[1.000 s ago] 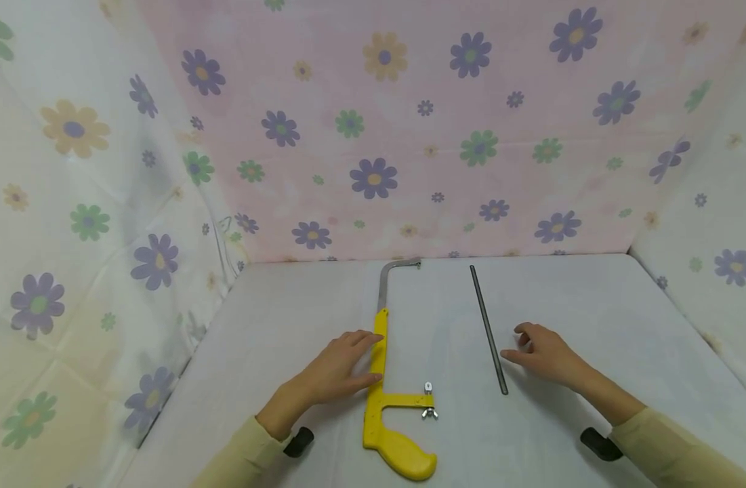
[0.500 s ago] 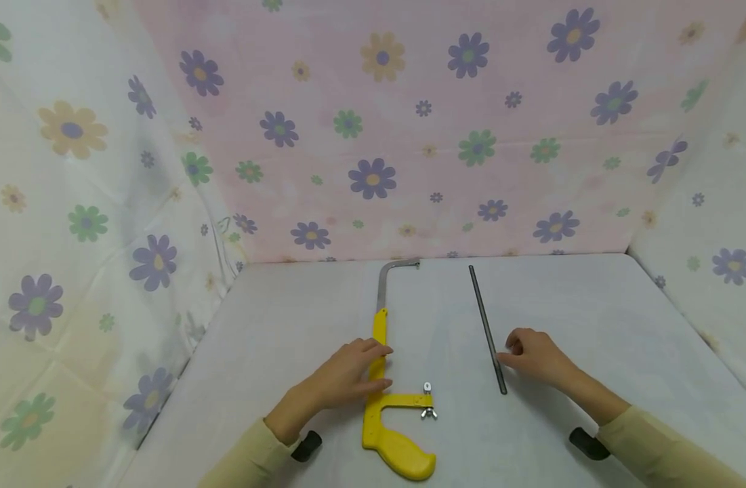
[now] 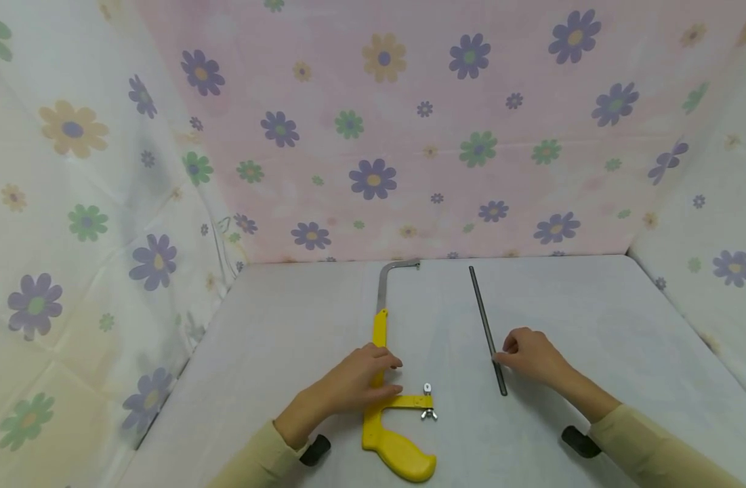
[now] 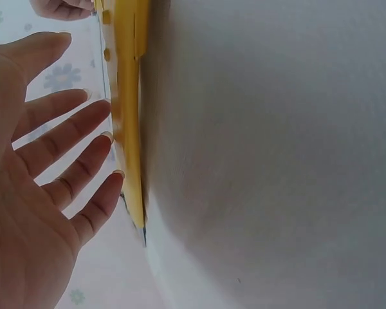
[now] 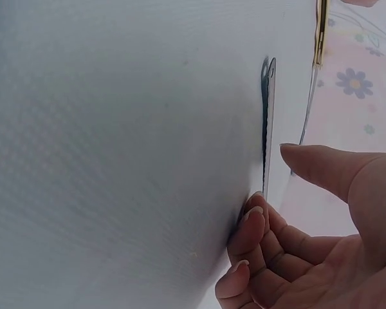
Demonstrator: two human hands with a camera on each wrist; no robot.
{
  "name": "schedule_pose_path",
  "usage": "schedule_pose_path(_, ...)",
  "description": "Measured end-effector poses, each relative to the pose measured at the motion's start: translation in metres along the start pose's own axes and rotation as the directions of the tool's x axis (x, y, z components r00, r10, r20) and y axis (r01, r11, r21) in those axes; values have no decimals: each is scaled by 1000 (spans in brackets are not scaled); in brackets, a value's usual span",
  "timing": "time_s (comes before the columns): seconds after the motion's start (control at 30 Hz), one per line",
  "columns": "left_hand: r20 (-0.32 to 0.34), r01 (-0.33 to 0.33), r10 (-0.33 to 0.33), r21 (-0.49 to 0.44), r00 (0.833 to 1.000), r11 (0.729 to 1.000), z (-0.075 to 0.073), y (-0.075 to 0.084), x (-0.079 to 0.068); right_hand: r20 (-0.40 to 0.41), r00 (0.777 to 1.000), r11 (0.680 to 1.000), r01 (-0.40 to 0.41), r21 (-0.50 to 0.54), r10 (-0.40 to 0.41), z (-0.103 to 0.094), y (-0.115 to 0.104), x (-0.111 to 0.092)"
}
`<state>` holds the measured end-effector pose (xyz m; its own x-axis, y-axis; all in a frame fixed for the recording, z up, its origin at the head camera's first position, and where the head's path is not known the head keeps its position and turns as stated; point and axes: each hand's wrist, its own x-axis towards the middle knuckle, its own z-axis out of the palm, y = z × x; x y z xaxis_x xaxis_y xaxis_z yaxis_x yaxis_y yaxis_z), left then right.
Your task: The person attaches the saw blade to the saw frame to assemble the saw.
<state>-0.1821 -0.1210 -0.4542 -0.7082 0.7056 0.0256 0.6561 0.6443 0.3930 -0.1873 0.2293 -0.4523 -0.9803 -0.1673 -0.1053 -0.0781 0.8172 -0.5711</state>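
Note:
A yellow hacksaw frame (image 3: 400, 454) lies on the white table with its metal front arm pointing away and no blade fitted. My left hand (image 3: 363, 376) is over the frame's long yellow back, fingers spread and loosely bent. In the left wrist view its fingertips overlap the yellow back (image 4: 127, 116). To the right lies a dark, thin hacksaw blade (image 3: 484, 315). My right hand (image 3: 534, 356) is beside its near part, the thumb tip overlapping the blade. The right wrist view shows the curled fingertips close by the blade (image 5: 269, 122), with the thumb apart from them.
A wing nut (image 3: 429, 413) and a small metal blade holder (image 3: 427, 388) sit on the frame's short arm. Flowered cloth (image 3: 373, 135) walls off the back and both sides of the table (image 3: 568, 291). A black wrist strap (image 3: 580, 442) shows at the right sleeve.
My right hand has moved left to the blade. My left hand has slid right and slightly nearer across the frame. The frame and blade have stayed in place.

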Motion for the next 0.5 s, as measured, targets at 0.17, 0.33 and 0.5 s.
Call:
schedule_pose_path(0.17,32,-14,14,-9,999,1000,1,4,2,6,1000,1000,-23,0,23,0,-1,2)
schedule_pose_path(0.33,67,-12,13,-19,998,1000,5,7,4,10,999,999,-37,-8,37,0,-3,4)
schedule_pose_path(0.5,87,-23,27,-43,996,999,9,9,7,5,999,999,-47,-22,47,2,-3,5)
